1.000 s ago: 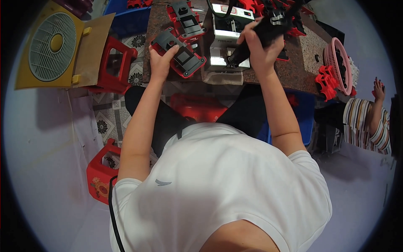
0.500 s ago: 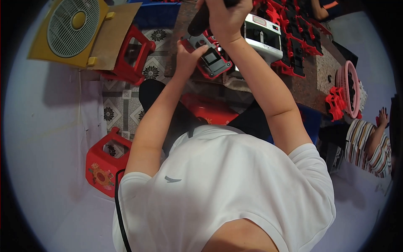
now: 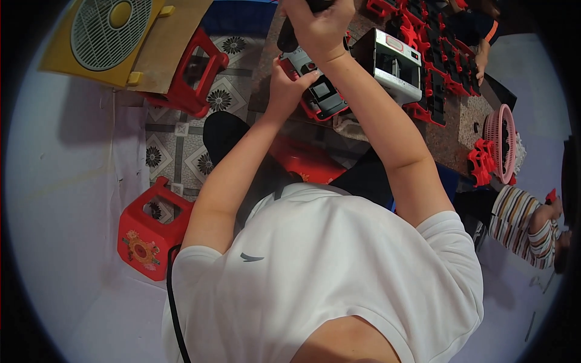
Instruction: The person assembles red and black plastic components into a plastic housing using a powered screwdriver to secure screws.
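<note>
While left hand (image 3: 288, 91) grasps red-and-grey plastic housing (image 3: 322, 91), right hand (image 3: 321, 27) grips black cylindrical tool (image 3: 287, 37)

Thumb on top, the left hand holds the housing at the near edge of a speckled brown stone table (image 3: 440, 140). The tool's tip, poorly seen, seems to be over the housing's far end. Just right stands a white box-shaped machine (image 3: 399, 68).
</note>
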Motion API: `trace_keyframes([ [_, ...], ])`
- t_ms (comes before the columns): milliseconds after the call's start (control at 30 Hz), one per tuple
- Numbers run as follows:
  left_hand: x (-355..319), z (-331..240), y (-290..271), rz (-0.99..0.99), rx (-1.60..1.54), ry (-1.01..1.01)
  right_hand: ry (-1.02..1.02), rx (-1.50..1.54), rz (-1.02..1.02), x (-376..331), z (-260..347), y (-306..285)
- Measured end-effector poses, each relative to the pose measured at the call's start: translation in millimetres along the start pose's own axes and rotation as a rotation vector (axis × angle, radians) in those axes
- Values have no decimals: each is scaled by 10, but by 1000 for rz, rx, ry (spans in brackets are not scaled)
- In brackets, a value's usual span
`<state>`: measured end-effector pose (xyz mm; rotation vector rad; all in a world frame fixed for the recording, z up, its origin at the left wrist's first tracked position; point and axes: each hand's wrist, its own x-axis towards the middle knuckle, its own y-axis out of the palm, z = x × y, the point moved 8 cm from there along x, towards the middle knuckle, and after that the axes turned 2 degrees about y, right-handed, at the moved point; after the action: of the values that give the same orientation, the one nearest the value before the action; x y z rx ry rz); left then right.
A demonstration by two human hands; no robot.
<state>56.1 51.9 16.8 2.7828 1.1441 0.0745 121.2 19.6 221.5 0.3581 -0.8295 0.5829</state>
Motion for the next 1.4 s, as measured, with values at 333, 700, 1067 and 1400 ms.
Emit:
trace_keyframes([
  [333,14,-96,76,-10,7,38,-9,-16,16,131,-19,-45],
  [700,1064,-515,223,117,677,54,44,218,-174,-143,1139,-1682],
  [1067,1687,-272,849,261,91,-239,27,9,-321,-813,1177,-2419],
  [1400,-107,-344,8,398,-478,-360,62,-86,-195,-1017,682,-2325],
])
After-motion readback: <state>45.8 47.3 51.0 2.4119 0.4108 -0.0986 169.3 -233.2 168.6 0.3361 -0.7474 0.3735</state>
